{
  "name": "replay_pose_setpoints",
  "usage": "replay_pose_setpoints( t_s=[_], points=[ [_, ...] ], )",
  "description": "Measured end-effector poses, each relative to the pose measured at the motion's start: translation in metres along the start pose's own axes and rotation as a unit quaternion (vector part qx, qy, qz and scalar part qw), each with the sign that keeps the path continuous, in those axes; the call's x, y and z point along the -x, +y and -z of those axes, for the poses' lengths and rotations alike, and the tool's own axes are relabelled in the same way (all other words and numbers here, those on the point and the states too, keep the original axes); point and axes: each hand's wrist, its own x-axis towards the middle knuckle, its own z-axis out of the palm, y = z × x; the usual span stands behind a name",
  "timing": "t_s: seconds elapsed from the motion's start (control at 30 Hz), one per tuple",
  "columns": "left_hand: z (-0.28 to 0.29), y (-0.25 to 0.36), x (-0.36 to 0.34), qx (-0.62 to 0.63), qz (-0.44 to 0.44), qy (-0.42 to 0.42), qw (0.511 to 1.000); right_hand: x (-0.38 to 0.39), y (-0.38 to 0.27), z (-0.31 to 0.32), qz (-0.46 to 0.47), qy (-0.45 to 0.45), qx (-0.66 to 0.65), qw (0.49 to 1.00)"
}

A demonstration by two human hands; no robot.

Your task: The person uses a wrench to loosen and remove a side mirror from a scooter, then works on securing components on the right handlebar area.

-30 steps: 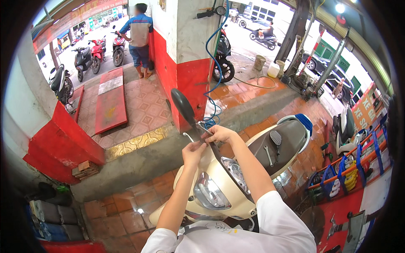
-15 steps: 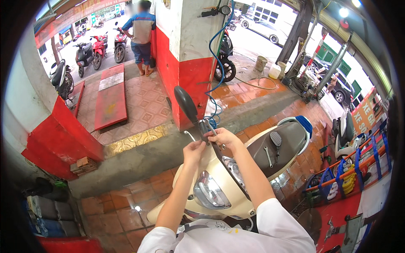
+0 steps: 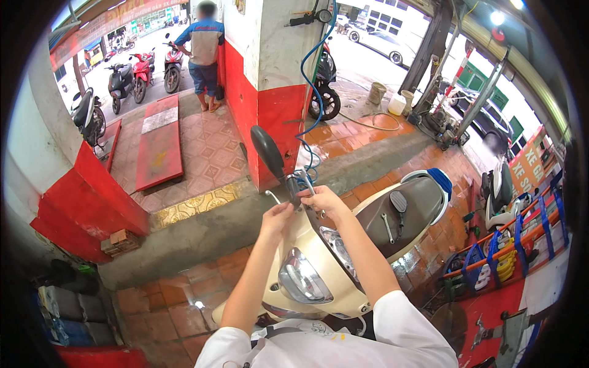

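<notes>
A cream scooter (image 3: 331, 257) stands in front of me, its headlight (image 3: 304, 279) close to my body. At its handlebar a black rear-view mirror (image 3: 267, 150) points up and away. My left hand (image 3: 280, 218) is closed, its fingertips pinching low on the mirror's stem. Beside it, my right hand (image 3: 322, 201) grips a metal wrench, whose ends show past the fingers. The exact contact between wrench and stem is hidden by my fingers. A silver brake lever (image 3: 272, 196) sticks out just left of the hands.
On the brown seat (image 3: 408, 214) lie another wrench (image 3: 388, 227) and a loose mirror (image 3: 399, 201). A red and white pillar (image 3: 282, 110) rises beyond, with a blue hose (image 3: 304, 73). An orange rack (image 3: 509, 245) stands right. A person (image 3: 205, 52) stands by a red ramp (image 3: 158, 144).
Both hands stay at the mirror's base with only slight finger movement. The mirror has shifted a little in the picture along with the whole view. The person in the background has turned slightly.
</notes>
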Motion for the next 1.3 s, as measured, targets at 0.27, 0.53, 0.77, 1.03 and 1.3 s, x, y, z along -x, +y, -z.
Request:
replay_pose_setpoints(
  t_s=[0.27,0.53,0.77,1.03,1.3],
  points=[
    [0.015,0.026,-0.007,-0.029,0.065,-0.047,0.996,0.012,0.0,-0.005,-0.004,-0.004,0.041,0.999],
    [0.001,0.018,-0.004,0.003,0.03,-0.052,0.998,0.012,-0.006,0.004,0.018,-0.006,0.034,0.999],
    [-0.003,0.028,-0.003,-0.026,0.014,-0.064,0.997,0.011,0.002,-0.003,0.043,0.028,-0.035,0.998],
    [0.0,0.023,0.001,0.053,0.003,-0.082,0.995,0.031,0.006,-0.021,0.06,0.035,-0.084,0.994],
    [0.025,0.025,0.022,-0.124,0.013,-0.089,0.988,0.084,0.05,-0.104,0.004,0.168,-0.394,0.904]
  ],
)
